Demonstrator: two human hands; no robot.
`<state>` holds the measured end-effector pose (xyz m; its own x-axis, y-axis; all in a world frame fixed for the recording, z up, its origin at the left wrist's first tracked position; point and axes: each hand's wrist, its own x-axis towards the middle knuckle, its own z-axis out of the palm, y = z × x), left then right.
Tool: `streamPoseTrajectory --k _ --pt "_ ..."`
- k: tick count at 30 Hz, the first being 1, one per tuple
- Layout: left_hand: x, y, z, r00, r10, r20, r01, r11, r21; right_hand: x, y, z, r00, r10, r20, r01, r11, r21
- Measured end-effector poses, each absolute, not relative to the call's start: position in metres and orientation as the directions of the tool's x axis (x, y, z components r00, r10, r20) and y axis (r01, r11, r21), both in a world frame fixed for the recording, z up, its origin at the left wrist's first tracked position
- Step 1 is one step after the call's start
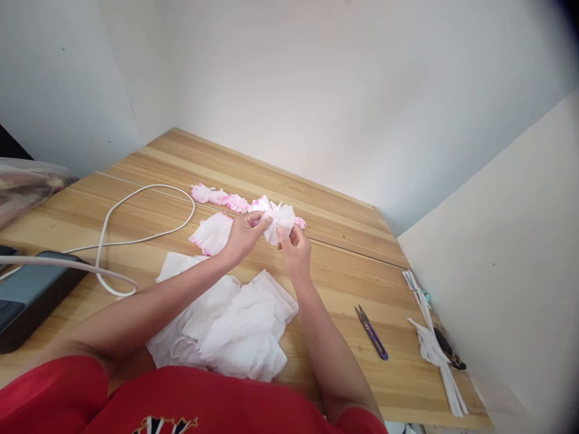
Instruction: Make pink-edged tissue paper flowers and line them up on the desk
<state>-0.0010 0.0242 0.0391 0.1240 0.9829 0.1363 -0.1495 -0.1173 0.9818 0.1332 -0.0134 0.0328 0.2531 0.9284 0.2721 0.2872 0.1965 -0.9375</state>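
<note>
Between my two hands is a white tissue-paper flower (281, 220) with thin, spread petals. My left hand (245, 234) pinches it near its gathered middle. On its right side, the fingers of my right hand (295, 244) are closed on the lower petal edge. Behind it lies a row of pink-tipped paper flowers (219, 197), partly hidden by the held one. A flat piece of white paper with pink edges (210, 234) rests left of my left hand. Nearer my body, under my forearms, spreads a loose pile of white tissue sheets (244, 325).
Purple-handled thread snips (371, 333) lie to the right. White strips (436, 343) and a black-handled tool (447, 349) sit along the right table edge. On the left are a looped white cable (108, 223), a dark grey box (38, 295) and a plastic bag (31, 184).
</note>
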Motion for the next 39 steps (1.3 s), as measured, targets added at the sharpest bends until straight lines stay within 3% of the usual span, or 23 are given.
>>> streamPoseTrajectory --k 3,7,10,16,20,23,25,28,30,32,35,37,39 --pt "-0.002 0.024 0.038 0.121 0.983 0.141 -0.213 -0.113 0.970 0.139 -0.011 0.031 0.261 0.942 0.209 0.239 0.147 -0.960" --pt "-0.002 0.028 0.034 0.152 0.988 0.003 -0.395 0.058 0.917 0.150 -0.009 0.030 0.222 0.973 0.068 -0.031 0.077 -0.997" --pt "-0.001 0.028 0.032 0.154 0.988 -0.017 -0.424 0.082 0.902 0.151 -0.012 0.033 0.193 0.978 0.083 -0.055 0.095 -0.994" --pt "0.000 0.022 0.034 0.160 0.982 0.095 -0.330 -0.038 0.943 0.144 -0.013 0.033 0.250 0.949 0.195 0.259 0.129 -0.957" --pt "0.000 0.019 0.036 0.147 0.984 0.102 -0.330 -0.049 0.943 0.153 -0.013 0.039 0.330 0.920 0.213 0.263 0.128 -0.956" --pt "-0.001 0.018 0.037 0.125 0.984 0.126 -0.275 -0.088 0.958 0.156 -0.019 0.049 0.365 0.874 0.320 0.303 0.214 -0.929" --pt "-0.002 0.017 0.037 0.109 0.981 0.163 -0.219 -0.136 0.966 0.154 -0.025 0.054 0.317 0.846 0.428 0.410 0.285 -0.867" --pt "-0.003 0.015 0.037 0.104 0.969 0.224 -0.153 -0.207 0.966 0.147 -0.033 0.055 0.163 0.801 0.576 0.641 0.357 -0.679" --pt "-0.003 0.013 0.038 0.119 0.957 0.265 -0.133 -0.249 0.959 0.142 -0.034 0.052 0.059 0.774 0.630 0.750 0.383 -0.539" --pt "-0.003 0.012 0.038 0.139 0.945 0.297 -0.124 -0.281 0.952 0.140 -0.032 0.047 0.030 0.765 0.643 0.788 0.377 -0.486" --pt "-0.002 0.011 0.036 0.147 0.951 0.273 -0.156 -0.250 0.955 0.141 -0.024 0.040 0.188 0.816 0.547 0.691 0.286 -0.664" --pt "0.000 0.013 0.034 0.167 0.969 0.183 -0.253 -0.138 0.958 0.144 -0.019 0.036 0.295 0.888 0.353 0.454 0.194 -0.870" --pt "0.001 0.016 0.031 0.217 0.972 0.089 -0.369 -0.002 0.929 0.147 -0.014 0.033 0.281 0.947 0.154 0.181 0.106 -0.978"
